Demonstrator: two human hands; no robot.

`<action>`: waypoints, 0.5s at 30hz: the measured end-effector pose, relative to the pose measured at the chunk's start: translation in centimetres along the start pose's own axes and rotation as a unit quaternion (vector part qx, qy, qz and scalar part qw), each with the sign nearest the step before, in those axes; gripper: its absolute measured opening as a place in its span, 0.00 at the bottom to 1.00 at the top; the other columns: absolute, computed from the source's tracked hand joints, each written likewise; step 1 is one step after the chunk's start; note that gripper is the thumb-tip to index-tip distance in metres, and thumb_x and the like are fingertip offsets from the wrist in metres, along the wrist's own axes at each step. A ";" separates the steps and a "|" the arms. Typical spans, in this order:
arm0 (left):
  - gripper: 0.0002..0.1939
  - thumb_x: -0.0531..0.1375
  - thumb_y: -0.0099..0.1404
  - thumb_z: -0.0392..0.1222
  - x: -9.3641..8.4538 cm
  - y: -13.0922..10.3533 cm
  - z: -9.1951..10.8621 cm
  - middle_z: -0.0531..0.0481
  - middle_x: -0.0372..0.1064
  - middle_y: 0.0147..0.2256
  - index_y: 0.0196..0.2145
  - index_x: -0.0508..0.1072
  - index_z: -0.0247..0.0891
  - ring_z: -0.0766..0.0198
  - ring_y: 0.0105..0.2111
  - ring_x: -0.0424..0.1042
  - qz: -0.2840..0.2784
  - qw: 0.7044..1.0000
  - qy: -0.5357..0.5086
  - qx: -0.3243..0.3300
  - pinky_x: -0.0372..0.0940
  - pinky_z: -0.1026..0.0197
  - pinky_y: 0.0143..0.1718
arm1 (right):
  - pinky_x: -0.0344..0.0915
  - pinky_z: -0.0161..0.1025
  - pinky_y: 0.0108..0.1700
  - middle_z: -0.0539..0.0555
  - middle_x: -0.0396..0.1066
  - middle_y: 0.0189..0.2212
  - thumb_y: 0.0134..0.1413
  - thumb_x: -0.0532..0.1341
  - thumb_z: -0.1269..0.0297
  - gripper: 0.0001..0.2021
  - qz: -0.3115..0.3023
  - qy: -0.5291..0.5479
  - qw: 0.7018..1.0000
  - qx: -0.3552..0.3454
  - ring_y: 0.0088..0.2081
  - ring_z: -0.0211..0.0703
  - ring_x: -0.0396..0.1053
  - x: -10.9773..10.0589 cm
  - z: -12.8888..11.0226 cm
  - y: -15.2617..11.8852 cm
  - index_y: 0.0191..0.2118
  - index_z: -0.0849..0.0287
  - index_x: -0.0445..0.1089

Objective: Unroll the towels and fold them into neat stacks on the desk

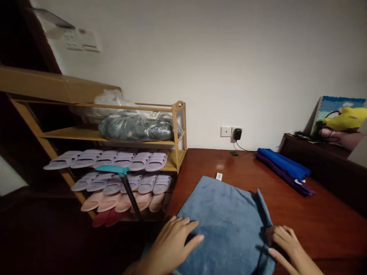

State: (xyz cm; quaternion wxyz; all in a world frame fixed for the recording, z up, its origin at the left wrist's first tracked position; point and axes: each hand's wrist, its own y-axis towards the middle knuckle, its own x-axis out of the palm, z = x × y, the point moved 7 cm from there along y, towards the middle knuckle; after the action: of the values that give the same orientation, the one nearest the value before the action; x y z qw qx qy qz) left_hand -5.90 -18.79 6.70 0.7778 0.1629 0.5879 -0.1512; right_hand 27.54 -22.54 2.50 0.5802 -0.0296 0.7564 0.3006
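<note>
A greyish-blue cloth [220, 214] lies spread over the front of the reddish-brown table [243, 166], with a small white tag [219, 176] at its far edge. My left hand [174, 238] rests on its left side, fingers stretched out and thumb apart. At the right edge my right hand [283, 242] has its fingers curled round a raised fold of the cloth, thumb below. The cloth's near end runs out of the picture.
Folded blue [282, 162] and purple [282, 173] cloths lie at the table's right. Left stands a wooden rack [178, 133] with several slippers [156, 160] and bagged items [140, 126]. A teal-topped black pole [133, 198] stands before it. A black plug [237, 133] sits in the wall.
</note>
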 end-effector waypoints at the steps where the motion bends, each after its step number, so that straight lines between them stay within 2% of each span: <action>1: 0.20 0.53 0.66 0.55 -0.6 0.5 0.0 0.49 0.73 0.45 0.51 0.72 0.48 0.53 0.46 0.71 -0.018 1.000 -0.018 0.014 0.62 0.49 0.51 | 0.65 0.41 0.49 0.52 0.71 0.46 0.56 0.58 0.52 0.14 -0.014 -0.003 1.000 0.021 0.48 0.46 0.68 0.2 1.0 -0.2 0.46 0.49 0.69; 3: 0.18 0.55 0.64 0.53 -1.5 1.6 0.3 0.51 0.74 0.40 0.49 0.73 0.48 0.56 0.41 0.72 -0.055 0.996 -0.050 0.054 0.65 0.55 0.45 | 0.66 0.41 0.46 0.52 0.73 0.38 0.58 0.55 0.52 0.12 -0.026 -0.007 0.998 0.065 0.41 0.44 0.70 0.3 2.7 -0.4 0.38 0.51 0.72; 5: 0.17 0.55 0.65 0.52 -2.1 2.9 0.7 0.51 0.73 0.40 0.49 0.73 0.47 0.59 0.40 0.72 -0.063 0.990 -0.080 0.099 0.65 0.59 0.44 | 0.66 0.42 0.44 0.54 0.72 0.36 0.59 0.53 0.49 0.16 0.009 -0.017 0.994 0.108 0.38 0.45 0.71 0.1 3.5 -0.3 0.36 0.53 0.72; 7: 0.19 0.51 0.68 0.51 -2.2 4.3 0.9 0.50 0.69 0.49 0.54 0.68 0.47 0.59 0.49 0.68 -0.033 0.986 -0.090 0.133 0.61 0.57 0.51 | 0.64 0.46 0.49 0.58 0.71 0.45 0.58 0.52 0.46 0.20 0.034 -0.026 0.989 0.140 0.45 0.49 0.69 0.4 3.5 0.0 0.46 0.53 0.71; 8: 0.22 0.49 0.70 0.51 -1.9 5.1 1.0 0.49 0.63 0.56 0.58 0.63 0.48 0.57 0.55 0.63 -0.016 0.986 -0.082 0.146 0.57 0.55 0.56 | 0.62 0.50 0.52 0.58 0.68 0.51 0.58 0.52 0.45 0.24 0.023 -0.027 0.988 0.150 0.51 0.51 0.67 1.1 3.3 0.2 0.52 0.52 0.67; 9: 0.24 0.47 0.70 0.52 -1.3 5.7 0.9 0.49 0.55 0.62 0.61 0.58 0.48 0.56 0.60 0.55 -0.006 0.985 -0.067 0.158 0.52 0.52 0.59 | 0.58 0.53 0.56 0.58 0.63 0.57 0.57 0.51 0.43 0.27 -0.004 -0.027 0.987 0.158 0.56 0.53 0.62 1.9 3.1 0.5 0.58 0.51 0.62; 11: 0.28 0.48 0.69 0.55 0.7 6.8 0.5 0.50 0.41 0.66 0.64 0.50 0.50 0.54 0.64 0.44 -0.015 0.985 -0.032 0.171 0.45 0.47 0.62 | 0.49 0.59 0.60 0.56 0.53 0.63 0.57 0.49 0.40 0.32 -0.072 -0.027 0.981 0.178 0.63 0.54 0.51 3.5 3.4 1.2 0.63 0.49 0.54; 13: 0.30 0.47 0.69 0.58 2.8 7.6 -0.4 0.48 0.38 0.66 0.65 0.48 0.50 0.53 0.65 0.41 -0.038 0.986 -0.008 0.162 0.43 0.45 0.62 | 0.43 0.61 0.62 0.54 0.47 0.65 0.56 0.46 0.38 0.35 -0.120 -0.024 0.972 0.200 0.65 0.54 0.42 4.3 4.7 2.0 0.65 0.49 0.51; 15: 0.29 0.46 0.69 0.58 4.0 8.0 -1.3 0.47 0.39 0.66 0.65 0.48 0.50 0.55 0.65 0.40 -0.041 0.989 0.005 0.144 0.42 0.44 0.62 | 0.39 0.62 0.62 0.52 0.43 0.66 0.56 0.45 0.37 0.35 -0.151 -0.008 0.968 0.200 0.66 0.53 0.36 4.4 6.5 3.0 0.66 0.47 0.47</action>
State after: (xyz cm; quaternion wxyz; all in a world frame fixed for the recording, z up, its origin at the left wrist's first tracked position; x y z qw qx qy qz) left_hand -2.62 -11.18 3.14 0.7369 0.2495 0.5698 -0.2648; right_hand 30.51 -15.58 -1.11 0.6195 -0.0249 0.7828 0.0524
